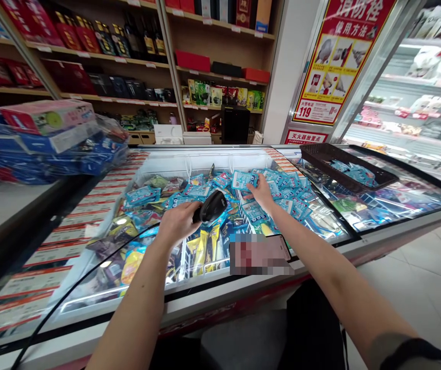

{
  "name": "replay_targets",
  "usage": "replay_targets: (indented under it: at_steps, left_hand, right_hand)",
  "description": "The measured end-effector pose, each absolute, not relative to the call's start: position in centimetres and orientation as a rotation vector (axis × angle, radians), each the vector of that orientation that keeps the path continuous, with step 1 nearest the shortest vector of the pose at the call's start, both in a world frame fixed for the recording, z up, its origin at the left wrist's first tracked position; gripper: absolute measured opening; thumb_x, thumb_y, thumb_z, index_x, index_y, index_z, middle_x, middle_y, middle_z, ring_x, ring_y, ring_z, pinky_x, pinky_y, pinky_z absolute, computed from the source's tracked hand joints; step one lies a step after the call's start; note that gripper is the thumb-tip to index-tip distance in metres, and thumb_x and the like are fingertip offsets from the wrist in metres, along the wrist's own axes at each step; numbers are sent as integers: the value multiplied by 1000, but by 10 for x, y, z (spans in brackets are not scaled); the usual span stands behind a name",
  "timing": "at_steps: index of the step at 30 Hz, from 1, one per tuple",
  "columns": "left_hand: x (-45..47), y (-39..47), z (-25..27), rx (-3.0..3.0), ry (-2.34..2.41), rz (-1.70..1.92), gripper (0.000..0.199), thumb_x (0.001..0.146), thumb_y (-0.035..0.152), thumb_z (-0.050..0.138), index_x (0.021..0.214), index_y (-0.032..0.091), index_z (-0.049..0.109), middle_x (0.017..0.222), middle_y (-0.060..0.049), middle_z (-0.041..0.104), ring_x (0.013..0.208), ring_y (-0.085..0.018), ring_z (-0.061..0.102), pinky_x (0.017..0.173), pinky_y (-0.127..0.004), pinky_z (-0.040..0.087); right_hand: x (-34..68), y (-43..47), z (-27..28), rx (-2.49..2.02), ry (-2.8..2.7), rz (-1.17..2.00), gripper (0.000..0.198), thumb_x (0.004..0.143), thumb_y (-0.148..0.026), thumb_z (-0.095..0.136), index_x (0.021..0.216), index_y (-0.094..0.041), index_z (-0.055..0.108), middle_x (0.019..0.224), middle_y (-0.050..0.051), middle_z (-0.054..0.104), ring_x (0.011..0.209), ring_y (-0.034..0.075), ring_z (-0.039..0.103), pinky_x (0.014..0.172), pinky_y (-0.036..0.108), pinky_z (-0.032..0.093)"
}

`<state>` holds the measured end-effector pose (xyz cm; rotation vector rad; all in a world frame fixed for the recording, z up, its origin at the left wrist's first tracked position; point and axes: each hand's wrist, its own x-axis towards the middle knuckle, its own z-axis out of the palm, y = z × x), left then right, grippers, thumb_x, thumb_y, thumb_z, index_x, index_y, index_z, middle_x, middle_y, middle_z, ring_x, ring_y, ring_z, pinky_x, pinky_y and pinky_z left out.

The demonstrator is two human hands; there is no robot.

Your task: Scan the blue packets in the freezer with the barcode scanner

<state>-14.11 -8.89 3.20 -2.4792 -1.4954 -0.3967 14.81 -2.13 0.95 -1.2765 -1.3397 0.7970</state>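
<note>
Gripping a black scanner point(213, 206) with their left hand point(177, 222) over the freezer point(212, 295), this person's also got a blue packet point(241, 180) pinched in the right hand point(262, 193), toward the far edge.

Left hand point(178, 223) curled in grip; right hand point(261, 192) pinched, farther forward; both forearms point(137, 303) bare, extended.

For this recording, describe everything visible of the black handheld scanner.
The scanner is black, apparently plastic, with a bulky rounded head, its handle mostly hidden by the gripping left hand. It is tilted over the packets, head toward the image's upper right. A black cable trails from the hand toward the lower left.
</note>
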Motion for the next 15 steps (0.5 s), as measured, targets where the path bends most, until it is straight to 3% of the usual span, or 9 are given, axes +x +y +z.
replay_targets:
  at_steps: [3,7,9,15]
  left_hand:
    - [-144,-89,32,-2481,-1493,-397,36,79,32,44,113,24,55,103,-5,65,91,-24,62,62,-30,40]
    - [-144,-89,33,-2483,-1508,-382,39,78,31,45,115,25,54,105,-6,65,92,-24,62,64,-30,41]
    - [-145,-89,33,-2477,-1527,-381,39,78,31,45,116,25,54,106,-5,65,93,-24,62,64,-29,42]
    - [-159,-86,33,-2401,-1622,-465,39,79,33,47,116,25,55,110,-6,65,95,-25,61,66,-30,43]
  right_hand:
    - [156,-25,28,-1402,-1466,548,55,82,-33,50,134,-25,34,108,7,54,67,15,61,64,32,54]
    - [178,-28,44,-1661,-1606,124,56,84,-25,47,138,-22,33,101,9,58,90,26,60,83,41,47]
    - [190,-28,45,-1791,-1601,38,55,85,-24,46,138,-19,34,101,12,60,96,29,57,86,44,45]
    - [202,-34,39,-2002,-1547,-308,46,83,-30,52,124,-10,52,119,21,53,116,35,42,94,46,37]
